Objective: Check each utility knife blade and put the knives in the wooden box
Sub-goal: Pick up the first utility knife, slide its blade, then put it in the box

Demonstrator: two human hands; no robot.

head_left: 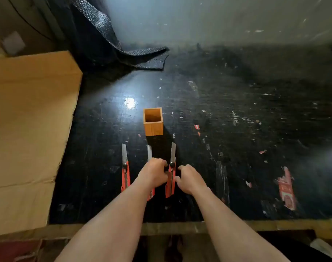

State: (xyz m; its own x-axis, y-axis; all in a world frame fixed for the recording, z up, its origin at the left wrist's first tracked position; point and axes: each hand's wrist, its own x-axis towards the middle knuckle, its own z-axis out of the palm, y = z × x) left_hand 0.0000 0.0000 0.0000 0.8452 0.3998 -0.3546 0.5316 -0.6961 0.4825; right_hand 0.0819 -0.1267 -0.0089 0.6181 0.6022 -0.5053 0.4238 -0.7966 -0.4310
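While both forearms reach out over the near edge of the bench, three red utility knives lie side by side on the black worktop [237,167], each with its long axis running away from the person and its blade run out, tip pointing toward the far wall. Left knife [125,171] sits on its own, untouched, blade steel showing clearly above the black lock knob. Middle knife [149,154] is mostly hidden: the left hand [153,173] lies right over its handle, fingers curled down, and whether they actually clamp it I cannot tell; only the blade ahead of the knuckles and a sliver of red below the wrist show. Right knife [171,176] lies between the two hands, tilted just slightly, tip leaning right. The right hand [189,179] is just beside its handle, fingers bent loosely and fingertips at or touching the red edge, not wrapped round it.

Straight ahead of the blades stands the wooden box [153,121], upright, square mouth open to the top, nothing visible inside, near the tips but apart from them.

The worktop is scuffed, glossy black, flecked with white specks and scraps of red paper, a lamp glare just left of the box. A big cardboard sheet [29,129] covers the left side. A dark textured mat [112,40] curls up against the pale back wall.
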